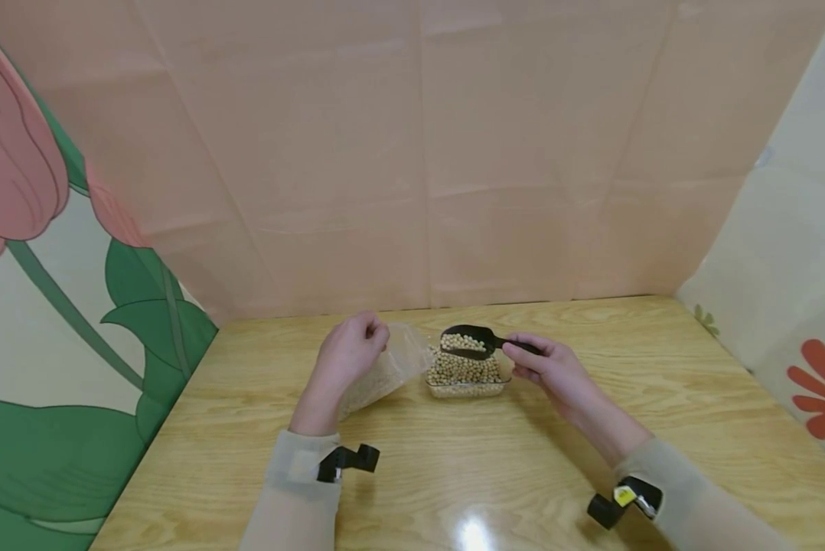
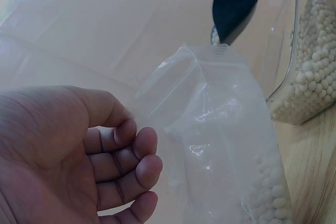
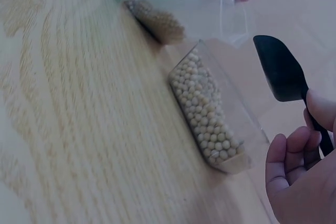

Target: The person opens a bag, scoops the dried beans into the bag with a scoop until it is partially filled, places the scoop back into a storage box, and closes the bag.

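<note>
My left hand [image 1: 349, 348] pinches the top edge of a clear plastic zip bag [image 1: 388, 367] between thumb and forefinger. Some round pale beans [image 2: 270, 187] lie at the bottom of the bag, as the left wrist view shows. With my right hand [image 1: 546, 367] I grip the handle of a black scoop [image 1: 477, 334], which carries a load of beans. The scoop is over a clear container [image 1: 469, 390] of the same beans, its tip pointing left toward the bag's mouth. In the right wrist view the scoop [image 3: 281, 69] shows its underside, so its load is hidden there.
Both bag and container are on a wooden table [image 1: 447, 474]. A pinkish cloth backdrop [image 1: 412, 168] rises at the table's far edge. Printed flower panels stand at the left [image 1: 158, 306] and right [image 1: 798, 321].
</note>
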A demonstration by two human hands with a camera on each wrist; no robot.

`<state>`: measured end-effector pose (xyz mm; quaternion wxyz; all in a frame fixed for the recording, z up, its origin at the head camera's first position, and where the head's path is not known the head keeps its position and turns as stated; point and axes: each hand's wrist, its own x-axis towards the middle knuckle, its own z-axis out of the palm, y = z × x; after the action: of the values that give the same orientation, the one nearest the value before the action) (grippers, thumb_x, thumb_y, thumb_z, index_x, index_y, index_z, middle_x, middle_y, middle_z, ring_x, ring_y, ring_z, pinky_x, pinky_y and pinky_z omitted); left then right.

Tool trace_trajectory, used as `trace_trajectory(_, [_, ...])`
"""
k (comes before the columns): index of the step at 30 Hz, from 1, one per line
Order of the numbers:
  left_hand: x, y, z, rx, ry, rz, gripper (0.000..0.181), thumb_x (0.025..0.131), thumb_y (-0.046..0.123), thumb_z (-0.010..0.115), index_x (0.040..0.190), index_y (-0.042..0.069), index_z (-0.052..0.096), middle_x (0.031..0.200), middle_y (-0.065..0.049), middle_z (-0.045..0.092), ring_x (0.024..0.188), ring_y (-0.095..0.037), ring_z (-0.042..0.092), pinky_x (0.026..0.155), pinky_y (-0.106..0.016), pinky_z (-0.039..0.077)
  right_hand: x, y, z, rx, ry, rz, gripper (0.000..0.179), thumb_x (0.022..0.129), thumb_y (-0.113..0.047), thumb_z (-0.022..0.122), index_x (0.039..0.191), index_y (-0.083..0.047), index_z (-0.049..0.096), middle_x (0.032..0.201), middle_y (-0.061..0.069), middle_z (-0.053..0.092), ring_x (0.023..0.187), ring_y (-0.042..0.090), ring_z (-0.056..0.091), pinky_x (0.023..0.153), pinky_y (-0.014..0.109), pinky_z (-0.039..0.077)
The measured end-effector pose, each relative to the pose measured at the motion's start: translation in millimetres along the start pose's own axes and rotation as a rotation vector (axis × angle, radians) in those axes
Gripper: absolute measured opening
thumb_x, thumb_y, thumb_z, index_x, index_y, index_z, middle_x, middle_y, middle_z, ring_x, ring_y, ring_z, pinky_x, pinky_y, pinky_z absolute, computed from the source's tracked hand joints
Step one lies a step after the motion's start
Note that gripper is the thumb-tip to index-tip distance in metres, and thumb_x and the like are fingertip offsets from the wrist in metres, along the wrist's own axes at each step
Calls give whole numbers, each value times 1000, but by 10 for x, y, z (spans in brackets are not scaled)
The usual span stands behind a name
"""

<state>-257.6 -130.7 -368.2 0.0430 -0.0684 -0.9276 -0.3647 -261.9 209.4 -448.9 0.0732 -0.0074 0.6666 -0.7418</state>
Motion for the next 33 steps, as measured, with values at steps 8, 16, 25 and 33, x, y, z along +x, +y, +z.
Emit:
trace_trajectory(8, [4, 0, 8, -2, -1, -4, 25, 111, 20, 54, 91, 15, 66, 81, -4, 63, 67, -23, 53, 64, -38, 44, -17, -88, 75, -19, -19, -14, 31, 105, -24, 79, 131, -7, 73, 119, -3, 67, 86, 9, 62, 97, 31, 59])
trace_trajectory(16, [7, -6, 6, 0, 3, 4, 25, 111, 20, 53, 90, 15, 66, 80, -4, 63, 66, -23, 52, 64, -38, 43, -16, -148, 215, -72, -29, -28, 40, 105, -24, 79, 137, -2, 70, 138, 3, 61, 100, 13, 66, 109, 41, 55])
trace_trajectory(25, [10, -12, 7, 5, 7, 12, 25, 110, 19, 54, 89, 15, 67, 81, -3, 64, 66, -22, 53, 64, -38, 44, -9, -190, 352, -145, -20, -22, 53, 103, -29, 82, 144, -1, 67, 147, 6, 62, 124, 26, 65, 111, 42, 53])
trace_trajectory(33, [11, -17, 6, 3, 10, 18, 25, 110, 18, 54, 89, 14, 67, 81, -3, 64, 66, -22, 53, 64, -38, 44, -9, -233, 488, -208, -12, -67, 52, 102, -26, 83, 143, 3, 67, 143, 13, 65, 113, 20, 68, 105, 42, 55])
